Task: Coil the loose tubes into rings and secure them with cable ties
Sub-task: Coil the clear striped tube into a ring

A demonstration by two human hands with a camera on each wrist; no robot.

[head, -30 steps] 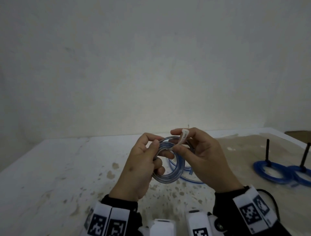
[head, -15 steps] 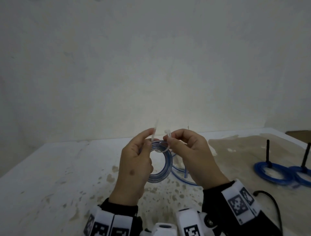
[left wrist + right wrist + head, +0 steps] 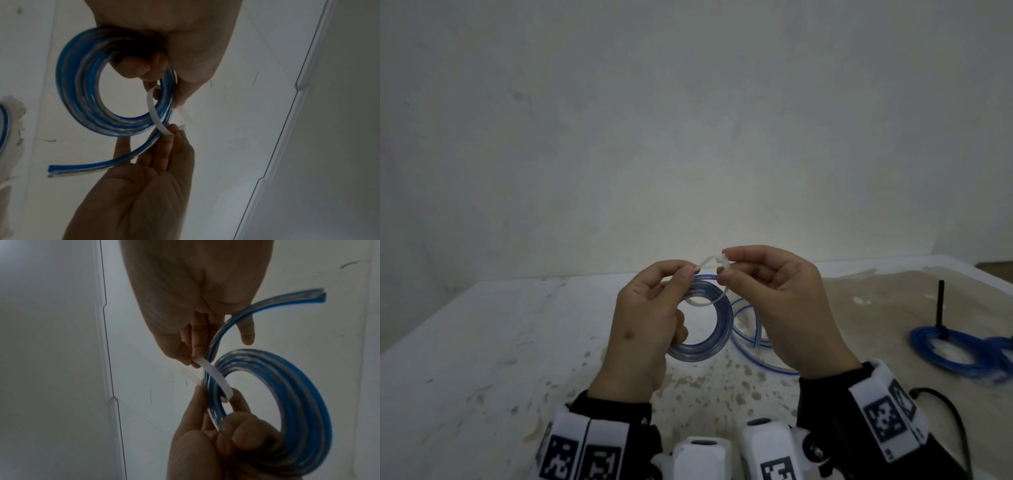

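A clear tube with a blue stripe, wound into a coil [image 3: 717, 337], hangs above the table. My left hand [image 3: 685, 274] grips the coil [image 3: 82, 100] with its lower fingers. Its thumb and forefinger pinch the tail of a white cable tie [image 3: 705, 303]. The cable tie [image 3: 156, 113] loops round the coil's strands. My right hand [image 3: 724, 270] pinches the tie's head, and the tail's tip meets the head there. I cannot tell whether the tail is threaded through. The tube's free end [image 3: 316, 294] sticks out past my right hand [image 3: 195, 353].
A loose blue-striped tube [image 3: 751, 346] lies on the stained white table [image 3: 482, 342] behind my hands. At the right, finished blue coils [image 3: 945, 353] sit round black pegs [image 3: 940, 305]. A black cable [image 3: 959, 425] trails by my right wrist.
The tie's two ends stood apart half a second ago. Now the left hand has brought the tail over to the head in the right hand, which closes the loop round the coil.
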